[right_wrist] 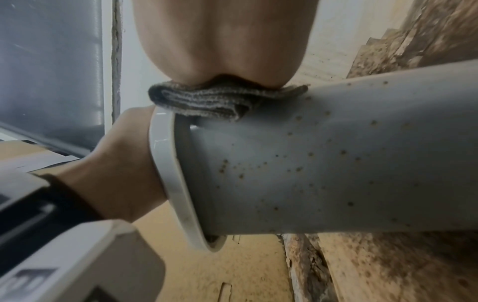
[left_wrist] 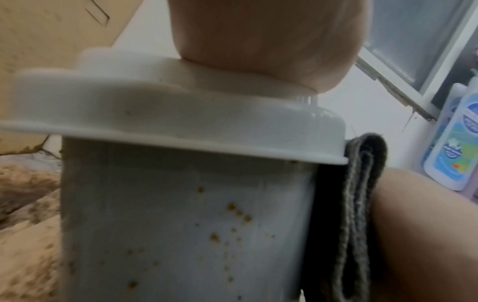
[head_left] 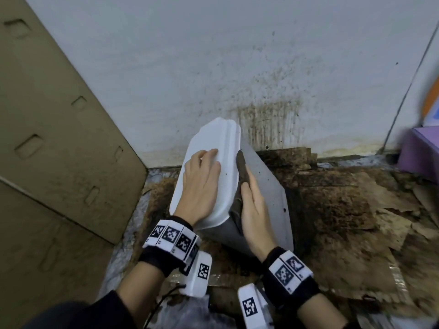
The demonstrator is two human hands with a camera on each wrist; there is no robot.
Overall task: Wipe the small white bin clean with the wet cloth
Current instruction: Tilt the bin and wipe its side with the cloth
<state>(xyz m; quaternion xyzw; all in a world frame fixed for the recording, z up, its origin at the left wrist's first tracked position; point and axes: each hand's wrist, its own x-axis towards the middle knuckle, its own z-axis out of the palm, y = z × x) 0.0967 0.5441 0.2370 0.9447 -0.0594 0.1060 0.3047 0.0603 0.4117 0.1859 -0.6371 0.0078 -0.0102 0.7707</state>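
The small white bin leans tilted toward me on the dirty floor, its white lid facing up and left. Brown specks dot its grey-white side. My left hand lies flat on the lid with straight fingers, steadying it. My right hand presses a folded dark grey cloth flat against the bin's side just under the lid's rim. The cloth shows folded in several layers between the palm and the bin.
A stained white wall stands right behind the bin. Large cardboard sheets lean at the left. Torn, soiled cardboard covers the floor to the right. A purple box sits at far right; a bottle stands by a window frame.
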